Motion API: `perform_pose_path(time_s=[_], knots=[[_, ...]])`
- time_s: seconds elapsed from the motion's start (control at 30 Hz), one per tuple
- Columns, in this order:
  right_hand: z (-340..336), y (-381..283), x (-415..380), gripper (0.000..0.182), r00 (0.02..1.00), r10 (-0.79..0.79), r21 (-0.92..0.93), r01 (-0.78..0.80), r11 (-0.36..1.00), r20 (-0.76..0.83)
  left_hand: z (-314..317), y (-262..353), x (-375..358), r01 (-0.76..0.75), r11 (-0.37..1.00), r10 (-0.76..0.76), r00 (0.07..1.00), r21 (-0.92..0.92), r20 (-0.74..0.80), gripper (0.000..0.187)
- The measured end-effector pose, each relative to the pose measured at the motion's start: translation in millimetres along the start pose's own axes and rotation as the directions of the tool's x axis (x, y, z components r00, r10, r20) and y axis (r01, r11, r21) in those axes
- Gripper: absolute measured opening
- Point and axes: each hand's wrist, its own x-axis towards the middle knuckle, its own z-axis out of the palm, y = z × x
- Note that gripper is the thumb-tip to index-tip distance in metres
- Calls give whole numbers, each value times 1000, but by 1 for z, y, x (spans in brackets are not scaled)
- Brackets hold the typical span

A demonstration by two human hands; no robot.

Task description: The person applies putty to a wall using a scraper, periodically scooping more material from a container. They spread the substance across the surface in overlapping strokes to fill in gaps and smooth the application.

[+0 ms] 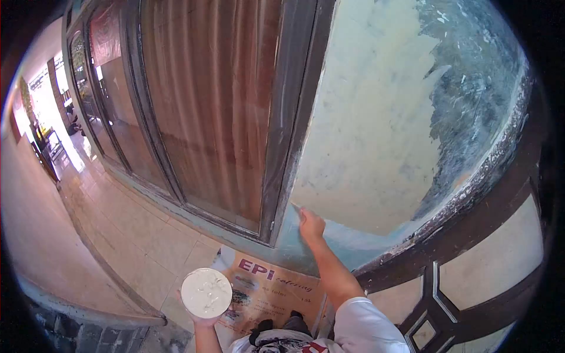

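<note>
My left hand (205,321) is wrapped round a round tub of off-white wall putty (206,293) from below, held at waist height with its open top facing up. My right hand (312,226) is closed round a putty knife (296,208), mostly hidden by the fingers. Its blade is at the wall, close to the window frame. A broad layer of cream putty (371,117) covers much of the wall there. Bluish-grey, patchy old surface (471,88) shows to the right, and a pale blue strip (353,241) runs below the putty.
A dark-framed window (212,112) with brown curtains stands left of the putty. At the lower right is a dark wooden door with pale panels (488,259). A printed banner (265,288) lies on the tiled floor (129,223). A low wall (47,229) borders the walkway on the left.
</note>
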Motion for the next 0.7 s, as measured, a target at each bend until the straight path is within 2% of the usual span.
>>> perform_pose_path(time_s=[0.03,0.07,0.13,0.17,0.2,0.27,0.3,0.33,0.4,0.43,0.47,0.5,0.53,0.57,0.6,0.63,0.7], knots=[[-7,-2,15,17,994,101,-50,-99,994,47,-3,0,2,22,1000,-21,999,-14,29,104],[-16,-6,20,17,993,104,-51,-101,994,48,-5,0,3,24,1000,-24,999,-13,28,104],[-31,-14,25,19,989,60,63,-52,997,-135,-6,0,3,38,990,-35,999,-137,27,101],[-30,-12,18,20,991,55,119,-41,992,-118,-6,0,4,71,992,-59,992,-107,114,101],[-26,-10,6,20,991,55,120,-41,992,-119,-4,-2,3,70,992,-58,992,-106,115,101],[-11,-2,-11,19,998,46,37,-47,998,34,4,-8,1,-16,1000,17,999,18,-30,106],[-8,-4,-7,18,993,58,22,-61,998,104,2,-6,2,-22,1000,23,999,20,-24,106],[-7,-4,4,18,993,54,27,-58,998,103,-3,-3,1,-5,1000,5,1000,-18,-11,107],[-8,-1,30,18,983,169,-67,-165,984,74,-5,-1,-5,10,999,-11,1000,-50,-12,108],[-17,-8,37,17,989,84,103,-72,992,-122,1,0,-8,4,999,-4,1000,-33,-8,109],[-24,-12,31,17,989,88,106,-76,991,-116,5,1,-11,-3,1000,3,1000,-17,0,110],[-31,-15,28,17,991,89,119,-77,990,-100,-24,7,-9,2,1000,-2,1000,-22,-25,109],[-32,-17,25,17,993,84,133,-72,988,-85,-12,5,-10,-5,1000,5,1000,-25,-20,109],[-28,-19,15,16,993,119,11,-119,993,19,-1,1,-14,-60,997,56,995,-38,-82,108],[-21,-17,12,16,994,111,14,-111,994,20,7,-2,-16,-113,992,105,984,-48,-147,107],[-14,-12,9,16,992,106,-21,-105,994,64,1,1,-18,-70,997,66,994,-40,-84,106],[-10,-5,17,17,989,100,-52,-95,994,109,-6,3,-17,-76,997,75,996,-17,-49,106]])
